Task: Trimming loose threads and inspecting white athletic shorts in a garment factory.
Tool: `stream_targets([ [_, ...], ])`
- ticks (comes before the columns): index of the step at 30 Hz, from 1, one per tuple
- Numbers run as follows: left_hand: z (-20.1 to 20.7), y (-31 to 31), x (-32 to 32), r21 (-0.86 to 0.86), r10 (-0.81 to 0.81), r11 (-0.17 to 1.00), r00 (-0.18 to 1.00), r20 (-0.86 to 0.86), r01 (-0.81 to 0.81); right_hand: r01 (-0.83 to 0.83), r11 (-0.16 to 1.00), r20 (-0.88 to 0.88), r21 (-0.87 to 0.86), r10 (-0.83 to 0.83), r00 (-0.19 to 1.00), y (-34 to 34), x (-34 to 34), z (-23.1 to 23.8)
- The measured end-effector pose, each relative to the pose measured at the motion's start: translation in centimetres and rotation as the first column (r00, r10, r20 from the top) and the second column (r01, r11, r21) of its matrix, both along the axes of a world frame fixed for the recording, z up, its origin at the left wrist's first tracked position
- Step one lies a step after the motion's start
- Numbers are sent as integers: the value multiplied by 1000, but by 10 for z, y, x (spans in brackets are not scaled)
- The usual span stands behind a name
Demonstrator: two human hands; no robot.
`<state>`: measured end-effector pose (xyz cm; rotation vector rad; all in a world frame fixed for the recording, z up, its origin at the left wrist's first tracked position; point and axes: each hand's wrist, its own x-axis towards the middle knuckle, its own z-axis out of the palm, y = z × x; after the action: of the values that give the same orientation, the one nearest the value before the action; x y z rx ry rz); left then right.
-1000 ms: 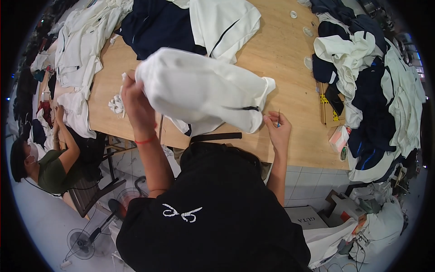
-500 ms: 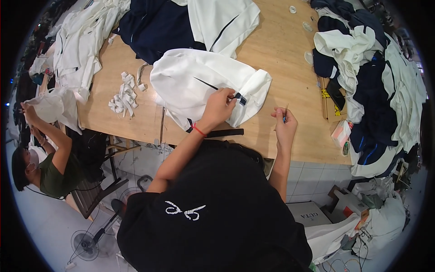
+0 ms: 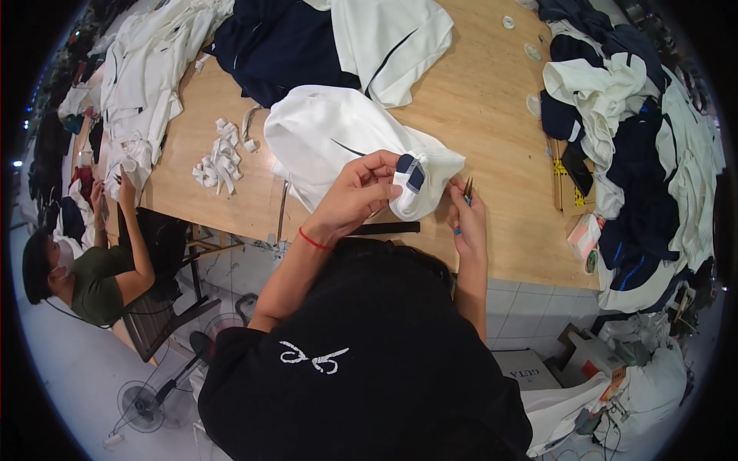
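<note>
A white garment point(image 3: 323, 119) with a thin dark stripe lies bunched on the table in front of me. My left hand point(image 3: 357, 192) pinches its edge between thumb and fingers, lifting a fold that bears a small navy patch point(image 3: 416, 177). Just right of that fold, my right hand point(image 3: 469, 221) is closed on a pair of thread snips point(image 3: 468, 189), dark blades pointing up and some blue showing at the palm. The right fingertips are close to the cloth; whether they touch it I cannot tell.
White fabric strips point(image 3: 221, 161) are heaped to the left on the wooden table point(image 3: 492, 146). Navy and white garments point(image 3: 284, 46) lie at the back. More clothes point(image 3: 638, 169) pile up at right, beside a shallow box point(image 3: 567, 201). A co-worker point(image 3: 96, 276) sits at far left handling white cloth.
My left hand has raised and turned the garment's edge, so the navy patch shows more. The right hand with the snips has moved left toward it. The co-worker's hands have shifted right.
</note>
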<state>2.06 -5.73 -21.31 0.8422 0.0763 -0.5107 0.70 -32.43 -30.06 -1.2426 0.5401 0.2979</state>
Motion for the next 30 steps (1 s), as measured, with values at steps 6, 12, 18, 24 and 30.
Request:
stream_targets([
  [6,28,3,-5,-96,32,995,991,134,-19,11,983,-24,184,-6,1000,12,12,5],
  [12,29,3,-7,-116,53,993,989,138,-37,-57,968,7,244,57,998,17,10,16],
  [18,11,29,-10,-475,291,792,921,-259,-384,93,923,131,373,-152,980,2,-1,26],
  [24,-12,61,-10,-609,380,682,908,-178,-405,-145,639,320,755,-166,933,-17,-5,68],
  [30,-20,68,-14,-674,404,660,913,-54,-332,-285,727,513,624,-107,852,-20,-7,98],
])
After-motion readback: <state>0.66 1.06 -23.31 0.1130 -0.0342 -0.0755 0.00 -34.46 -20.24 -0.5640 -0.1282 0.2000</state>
